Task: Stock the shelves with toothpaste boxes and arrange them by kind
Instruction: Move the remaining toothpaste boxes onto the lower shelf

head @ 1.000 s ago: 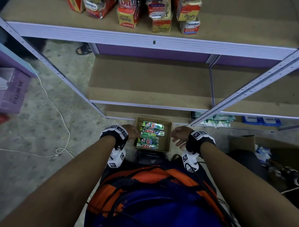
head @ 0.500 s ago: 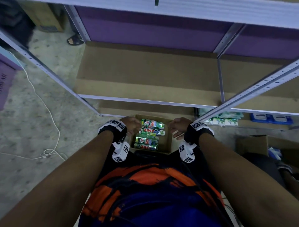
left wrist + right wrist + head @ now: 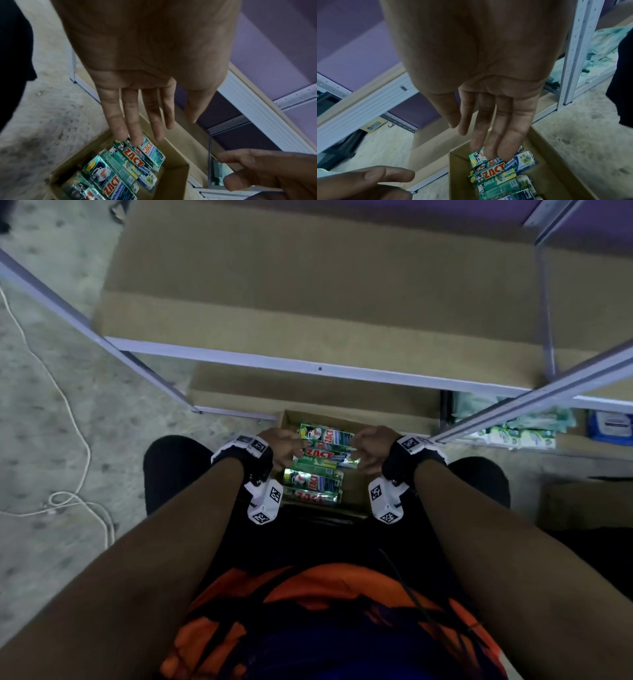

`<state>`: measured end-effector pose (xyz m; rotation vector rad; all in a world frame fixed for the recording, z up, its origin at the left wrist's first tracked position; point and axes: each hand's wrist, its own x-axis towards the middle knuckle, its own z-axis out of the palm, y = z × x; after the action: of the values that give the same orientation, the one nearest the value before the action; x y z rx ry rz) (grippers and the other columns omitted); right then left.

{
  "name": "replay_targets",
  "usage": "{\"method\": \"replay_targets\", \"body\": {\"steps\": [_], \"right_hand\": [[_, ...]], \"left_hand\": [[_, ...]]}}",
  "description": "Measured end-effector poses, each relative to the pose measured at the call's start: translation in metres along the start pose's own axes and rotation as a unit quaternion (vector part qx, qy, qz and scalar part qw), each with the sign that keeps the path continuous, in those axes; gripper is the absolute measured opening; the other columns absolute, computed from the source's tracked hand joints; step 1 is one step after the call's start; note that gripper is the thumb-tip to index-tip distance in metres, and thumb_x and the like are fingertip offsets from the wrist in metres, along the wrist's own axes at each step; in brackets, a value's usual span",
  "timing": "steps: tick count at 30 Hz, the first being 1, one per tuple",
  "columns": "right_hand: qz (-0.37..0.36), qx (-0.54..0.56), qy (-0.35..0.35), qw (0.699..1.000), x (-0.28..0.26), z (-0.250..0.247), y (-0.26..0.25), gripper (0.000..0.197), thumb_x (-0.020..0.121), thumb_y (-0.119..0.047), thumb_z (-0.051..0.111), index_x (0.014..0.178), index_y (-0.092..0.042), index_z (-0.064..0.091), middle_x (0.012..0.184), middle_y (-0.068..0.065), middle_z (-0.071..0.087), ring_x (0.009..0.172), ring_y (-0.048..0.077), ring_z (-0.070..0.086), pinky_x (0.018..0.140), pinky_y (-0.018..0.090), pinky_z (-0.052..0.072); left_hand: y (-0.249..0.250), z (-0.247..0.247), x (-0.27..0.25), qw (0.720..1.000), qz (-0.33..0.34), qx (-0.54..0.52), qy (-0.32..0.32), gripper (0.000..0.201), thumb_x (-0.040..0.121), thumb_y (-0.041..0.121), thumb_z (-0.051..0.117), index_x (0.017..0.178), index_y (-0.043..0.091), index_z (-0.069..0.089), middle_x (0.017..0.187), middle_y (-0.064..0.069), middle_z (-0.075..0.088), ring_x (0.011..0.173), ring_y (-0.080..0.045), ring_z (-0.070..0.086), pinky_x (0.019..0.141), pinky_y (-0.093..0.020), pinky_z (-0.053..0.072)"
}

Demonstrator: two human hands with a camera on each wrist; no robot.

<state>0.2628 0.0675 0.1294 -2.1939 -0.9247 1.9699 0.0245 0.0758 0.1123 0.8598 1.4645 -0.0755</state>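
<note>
While the toothpaste boxes (image 3: 320, 462) lie stacked flat in the open cardboard carton (image 3: 356, 491) on the floor, near the person's knees and just before the lowest shelf (image 3: 308, 386), both hands reach in with straight fingers. Left hand (image 3: 137, 83): fingertips at the left ends of the top boxes, holding nothing. Right hand (image 3: 488, 88): fingertips at the right ends, likewise nothing gripped.

Judgement: step in hand is lifting a batch. Best to press both ends evenly and take one brand at a time, as kinds are mixed here.

Boxes: long, slim, glossy green; several read ZACT Whitening in red-orange, one DARLIE (image 3: 494, 180), one blue-white Double Mint (image 3: 524, 161). The brown middle shelf (image 3: 308, 285) sits farther back, above the lowest one.
</note>
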Motion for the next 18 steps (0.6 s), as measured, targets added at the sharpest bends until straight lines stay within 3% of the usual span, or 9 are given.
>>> {"method": "replay_targets", "body": {"steps": [4, 7, 9, 13, 16, 18], "right_hand": [[-0.012, -0.03, -0.011, 0.999, 0.05, 0.009, 0.017, 0.009, 0.099, -0.021, 0.059, 0.101, -0.014, 0.063, 0.08, 0.004, 0.071, 0.055, 0.015, 0.07, 0.056, 0.03, 0.056], [-0.012, -0.004, 0.018, 1.0, 0.085, 0.016, 0.03, 0.02, 0.097, -0.021, 0.061, 0.112, -0.008, 0.065, 0.072, 0.005, 0.073, 0.056, 0.018, 0.071, 0.048, 0.026, 0.054], [-0.016, 0.013, 0.031, 0.999, 0.105, 0.024, 0.042, 0.026, 0.098, -0.02, 0.059, 0.12, -0.006, 0.062, 0.077, 0.006, 0.069, 0.058, 0.02, 0.068, 0.046, 0.025, 0.052], [-0.028, 0.049, 0.047, 0.997, 0.14, 0.036, 0.063, 0.033, 0.098, -0.016, 0.054, 0.13, -0.008, 0.058, 0.085, 0.007, 0.063, 0.067, 0.026, 0.063, 0.06, 0.033, 0.057], [-0.015, 0.069, 0.024, 0.997, 0.157, 0.038, 0.069, 0.034, 0.103, -0.017, 0.044, 0.136, -0.01, 0.053, 0.108, 0.02, 0.064, 0.072, 0.032, 0.064, 0.061, 0.039, 0.057], [-0.046, 0.051, 0.046, 0.997, 0.17, 0.036, 0.072, 0.035, 0.101, -0.013, 0.048, 0.136, -0.009, 0.052, 0.124, 0.022, 0.063, 0.08, 0.03, 0.065, 0.071, 0.043, 0.058]], "left_hand": [[-0.015, 0.009, 0.042, 0.999, -0.006, -0.032, -0.005, 0.026, 0.096, 0.032, 0.061, 0.117, 0.016, 0.057, 0.086, 0.003, 0.067, 0.062, -0.016, 0.053, 0.044, -0.017, 0.044], [-0.027, 0.017, 0.074, 0.999, -0.003, -0.03, 0.023, 0.028, 0.095, 0.037, 0.062, 0.117, 0.019, 0.057, 0.098, 0.002, 0.069, 0.072, -0.019, 0.063, 0.059, -0.026, 0.052], [-0.038, 0.023, 0.095, 0.999, -0.005, -0.034, 0.04, 0.03, 0.093, 0.039, 0.064, 0.117, 0.022, 0.059, 0.103, 0.002, 0.07, 0.083, -0.021, 0.067, 0.071, -0.032, 0.054], [-0.052, 0.027, 0.13, 0.999, 0.015, -0.026, 0.044, 0.031, 0.091, 0.042, 0.065, 0.116, 0.024, 0.061, 0.104, 0.004, 0.071, 0.09, -0.024, 0.069, 0.076, -0.033, 0.055], [-0.062, 0.022, 0.149, 0.996, 0.05, -0.032, 0.062, 0.027, 0.091, 0.044, 0.065, 0.112, 0.027, 0.063, 0.101, 0.006, 0.073, 0.091, -0.022, 0.072, 0.082, -0.036, 0.058], [-0.068, 0.019, 0.158, 0.994, 0.058, -0.056, 0.072, 0.027, 0.09, 0.046, 0.065, 0.111, 0.028, 0.062, 0.103, 0.006, 0.074, 0.088, -0.02, 0.073, 0.079, -0.035, 0.059]]}}
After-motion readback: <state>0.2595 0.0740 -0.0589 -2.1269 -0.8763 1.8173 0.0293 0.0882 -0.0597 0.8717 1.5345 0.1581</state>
